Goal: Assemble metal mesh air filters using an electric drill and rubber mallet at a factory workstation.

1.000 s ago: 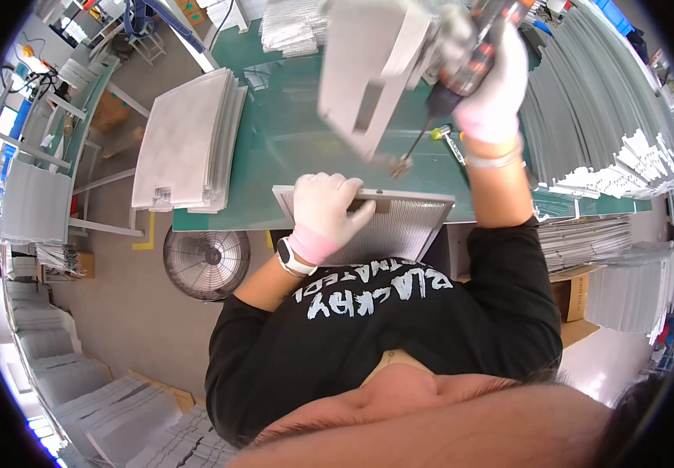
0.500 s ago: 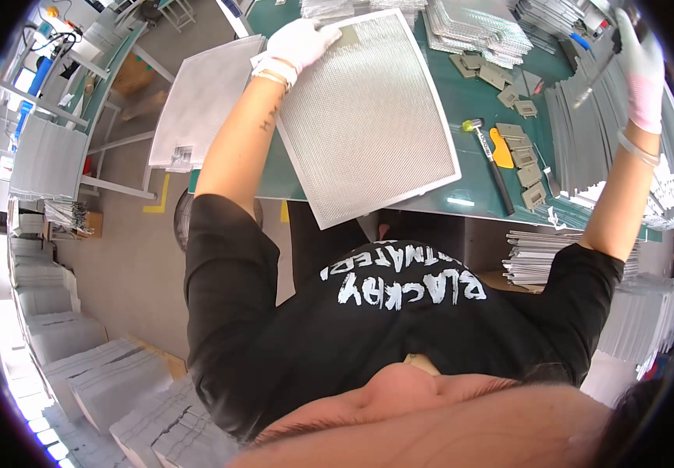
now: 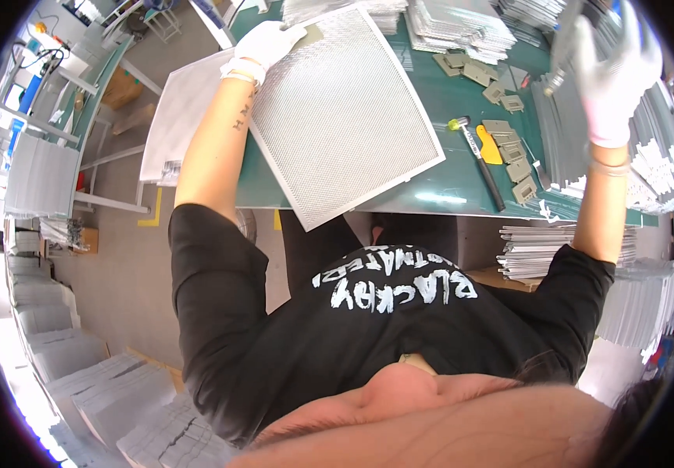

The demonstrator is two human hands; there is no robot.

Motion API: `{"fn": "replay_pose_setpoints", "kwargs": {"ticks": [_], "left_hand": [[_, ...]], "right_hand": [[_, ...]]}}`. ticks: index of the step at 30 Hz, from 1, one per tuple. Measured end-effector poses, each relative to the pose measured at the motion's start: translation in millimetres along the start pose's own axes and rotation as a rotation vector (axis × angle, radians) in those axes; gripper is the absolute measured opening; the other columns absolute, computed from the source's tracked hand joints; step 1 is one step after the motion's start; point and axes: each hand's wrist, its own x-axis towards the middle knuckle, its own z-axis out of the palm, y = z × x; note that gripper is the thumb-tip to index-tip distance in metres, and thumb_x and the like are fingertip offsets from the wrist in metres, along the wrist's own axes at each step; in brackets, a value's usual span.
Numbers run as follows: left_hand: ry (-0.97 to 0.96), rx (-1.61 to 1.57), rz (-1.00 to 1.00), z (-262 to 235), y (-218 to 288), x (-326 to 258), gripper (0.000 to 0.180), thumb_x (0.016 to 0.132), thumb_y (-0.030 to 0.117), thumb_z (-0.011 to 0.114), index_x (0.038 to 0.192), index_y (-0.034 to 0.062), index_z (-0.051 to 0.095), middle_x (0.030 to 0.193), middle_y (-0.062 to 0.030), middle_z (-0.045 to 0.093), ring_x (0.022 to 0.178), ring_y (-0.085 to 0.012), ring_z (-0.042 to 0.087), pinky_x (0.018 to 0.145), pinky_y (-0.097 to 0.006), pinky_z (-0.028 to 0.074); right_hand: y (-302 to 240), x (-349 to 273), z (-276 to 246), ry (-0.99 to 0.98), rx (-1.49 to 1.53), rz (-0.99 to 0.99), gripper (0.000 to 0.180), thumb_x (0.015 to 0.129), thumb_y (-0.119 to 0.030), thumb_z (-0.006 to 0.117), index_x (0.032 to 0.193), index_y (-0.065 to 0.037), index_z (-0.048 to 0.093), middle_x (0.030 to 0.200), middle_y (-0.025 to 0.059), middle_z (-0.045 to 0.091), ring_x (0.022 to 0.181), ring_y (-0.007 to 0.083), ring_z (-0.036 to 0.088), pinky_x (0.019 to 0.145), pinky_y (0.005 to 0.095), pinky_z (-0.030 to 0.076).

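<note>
My left hand (image 3: 266, 45), in a white glove, closes on the top left corner of a framed metal mesh panel (image 3: 348, 129). The panel lies tilted over the green table's near edge, and a small grey-beige piece (image 3: 313, 34) shows beside my fingertips. Up at the right, my gloved right hand (image 3: 611, 78) is raised with its fingers spread. Just left of it is a blurred, slim grey tool (image 3: 559, 58), apparently hanging; no grip on it shows. A mallet (image 3: 483, 171) with a yellowish head and a yellow scraper (image 3: 489, 146) lie between the panel and that hand.
Beige latch-like plates (image 3: 516, 160) lie on the green table (image 3: 438, 183) by the scraper. Stacked mesh panels (image 3: 458, 31) stand at the back, and grey strips (image 3: 586, 117) are piled at right. Another pale panel (image 3: 184, 117) is at left. More stacks (image 3: 110, 390) stand on the floor.
My right hand has come inward and its fingers have spread, apart from the slim tool. The panel and my left hand sit slightly farther left in the picture, as does the whole scene.
</note>
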Motion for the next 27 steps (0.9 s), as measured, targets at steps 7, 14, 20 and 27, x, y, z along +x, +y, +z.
{"fn": "replay_pose_setpoints", "kwargs": {"ticks": [7, 14, 20, 27], "left_hand": [[-0.004, -0.06, -0.008, 0.7, -2.9, -4.8, 0.058, 0.088, 0.053, 0.052, 0.107, 0.0013, 0.069, 0.105, -0.0218, 0.068, 0.101, -0.036, 0.064, 0.092, -0.039, 0.046], [0.055, -0.104, -0.21, 96.0, -54.2, -4.6, 0.047, 0.093, 0.041, 0.048, 0.109, 0.0, 0.067, 0.115, -0.0272, 0.064, 0.112, -0.0404, 0.058, 0.098, -0.043, 0.045], [-0.058, -0.026, -0.313, 170.0, -85.9, -37.0, 0.044, 0.089, 0.03, 0.052, 0.125, 0.0058, 0.055, 0.124, -0.0253, 0.057, 0.111, -0.0419, 0.06, 0.096, -0.048, 0.048], [0.168, 0.332, -0.01, 194.7, -68.3, -66.9, 0.055, 0.089, 0.043, 0.056, 0.136, 0.0146, 0.052, 0.143, -0.0154, 0.046, 0.127, -0.0359, 0.044, 0.105, -0.05, 0.036]], "right_hand": [[-67.1, -6.0, -26.0, -0.105, 0.217, -0.286, 0.056, 0.068, -0.007, 0.074, 0.122, -0.006, 0.059, 0.132, 0.0212, 0.047, 0.129, 0.0488, 0.039, 0.106, 0.0567, 0.032], [-90.5, -129.8, 20.1, -0.846, 0.497, 0.102, 0.031, 0.085, -0.024, 0.063, 0.11, -0.006, 0.06, 0.085, 0.014, 0.064, 0.079, 0.031, 0.066, 0.071, 0.0424, 0.052], [-106.0, -277.5, 0.5, -1.309, 0.319, 0.286, 0.05, 0.089, -0.021, 0.059, 0.134, -0.003, 0.046, 0.1, 0.02, 0.059, 0.086, 0.035, 0.065, 0.079, 0.0468, 0.053], [-132.5, -274.9, -37.1, -0.92, 0.959, 0.804, 0.051, 0.094, -0.005, 0.048, 0.143, 0.004, 0.037, 0.127, 0.0273, 0.055, 0.121, 0.0371, 0.055, 0.101, 0.0388, 0.045]]}}
